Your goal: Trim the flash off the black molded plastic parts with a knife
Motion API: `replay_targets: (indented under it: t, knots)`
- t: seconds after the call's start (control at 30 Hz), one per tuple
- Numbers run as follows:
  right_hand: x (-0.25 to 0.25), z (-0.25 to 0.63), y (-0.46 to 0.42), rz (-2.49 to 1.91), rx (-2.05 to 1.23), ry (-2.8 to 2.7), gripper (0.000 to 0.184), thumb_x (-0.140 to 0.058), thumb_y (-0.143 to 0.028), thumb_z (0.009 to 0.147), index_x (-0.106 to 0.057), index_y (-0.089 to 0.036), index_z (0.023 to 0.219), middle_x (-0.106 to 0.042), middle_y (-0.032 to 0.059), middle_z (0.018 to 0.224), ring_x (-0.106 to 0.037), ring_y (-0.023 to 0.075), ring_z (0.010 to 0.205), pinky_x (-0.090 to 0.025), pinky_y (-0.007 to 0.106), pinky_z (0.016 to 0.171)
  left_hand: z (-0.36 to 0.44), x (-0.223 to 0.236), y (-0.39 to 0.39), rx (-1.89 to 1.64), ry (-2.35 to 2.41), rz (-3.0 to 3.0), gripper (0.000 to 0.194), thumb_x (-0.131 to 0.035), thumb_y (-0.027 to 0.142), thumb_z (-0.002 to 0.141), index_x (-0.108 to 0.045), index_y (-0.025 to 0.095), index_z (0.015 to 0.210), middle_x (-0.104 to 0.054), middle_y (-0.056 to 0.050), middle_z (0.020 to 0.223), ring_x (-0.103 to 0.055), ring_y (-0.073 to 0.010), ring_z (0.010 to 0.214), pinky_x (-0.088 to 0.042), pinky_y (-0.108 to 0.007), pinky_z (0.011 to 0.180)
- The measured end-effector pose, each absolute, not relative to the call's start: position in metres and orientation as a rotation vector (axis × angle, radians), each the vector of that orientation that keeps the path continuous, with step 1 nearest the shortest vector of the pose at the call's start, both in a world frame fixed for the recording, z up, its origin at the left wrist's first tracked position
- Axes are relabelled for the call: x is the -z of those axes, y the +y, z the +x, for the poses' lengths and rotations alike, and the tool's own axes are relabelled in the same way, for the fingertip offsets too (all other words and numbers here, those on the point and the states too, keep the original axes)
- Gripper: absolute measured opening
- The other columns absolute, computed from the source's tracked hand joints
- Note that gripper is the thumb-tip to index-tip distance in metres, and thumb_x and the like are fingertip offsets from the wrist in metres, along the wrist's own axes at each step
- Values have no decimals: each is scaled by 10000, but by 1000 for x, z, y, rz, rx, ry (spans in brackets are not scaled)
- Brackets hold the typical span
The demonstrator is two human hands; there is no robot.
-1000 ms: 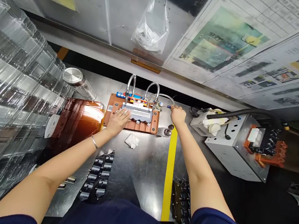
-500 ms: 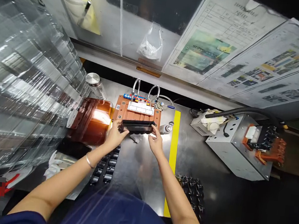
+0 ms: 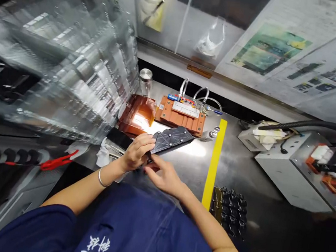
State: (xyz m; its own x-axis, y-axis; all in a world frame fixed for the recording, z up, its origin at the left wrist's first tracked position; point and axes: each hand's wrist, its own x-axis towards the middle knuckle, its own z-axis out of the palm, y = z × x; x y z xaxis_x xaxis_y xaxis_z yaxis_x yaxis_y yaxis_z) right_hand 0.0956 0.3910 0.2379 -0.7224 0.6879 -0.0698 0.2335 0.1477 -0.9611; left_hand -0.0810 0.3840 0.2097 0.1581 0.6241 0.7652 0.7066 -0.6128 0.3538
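Observation:
A flat black plastic part [image 3: 172,138] with ribs and small metal studs is held tilted in front of the fixture. My left hand [image 3: 137,151], with a bracelet at the wrist, is closed on its near left end. Just below, my right hand [image 3: 166,177] reaches left with thumb and fingers apart. Its fingertips are close to dark parts beneath the left hand; contact there cannot be made out. The copper-brown fixture [image 3: 180,121] carries a white perforated strip [image 3: 185,110], two flexible metal hoses and a blue-handled lever [image 3: 217,112].
Stacked clear plastic trays [image 3: 79,75] rise at the left, near an amber box [image 3: 137,118] and a lidded bottle [image 3: 146,77]. Black parts [image 3: 229,212] lie right of the yellow tape [image 3: 214,163]. A grey machine [image 3: 293,168] stands farther right.
First my left hand was on the fixture and my right at the lever. Both then held the black part in front of it; now it is nearer and turned, in my left hand.

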Motion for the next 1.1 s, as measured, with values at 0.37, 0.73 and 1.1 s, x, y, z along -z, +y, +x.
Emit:
replay_targets:
  t: [0.37,0.73,1.1]
  knots:
    - [-191,79,419,-1196,-1348,-1858,328,-566,-424,820,-671,-159,982,-723,73,807,-664,182,690,-550,325,626,-256,-396,372,924,-2019,-1429,450,-642,327,819,-516,102,1188,-558,-155,1200,-451,-312,1197,-295,-566,1068]
    - [-110,-49,451,-1305,-710,-2717,445,-555,-142,804,-542,-103,1247,-484,204,1373,-420,293,1282,-294,463,1070,-289,-361,373,868,-2248,-1834,414,-569,361,820,-571,131,1164,-531,-141,1305,-428,-313,1269,-333,-496,1071]
    - [-126,-27,450,-1233,-532,-2908,330,-414,-142,918,-622,-156,1175,-628,146,1227,-530,250,1163,-344,425,994,-205,-165,363,2290,-3712,-917,359,-620,485,757,-592,130,711,-665,-113,633,-656,-219,581,-560,-392,596]
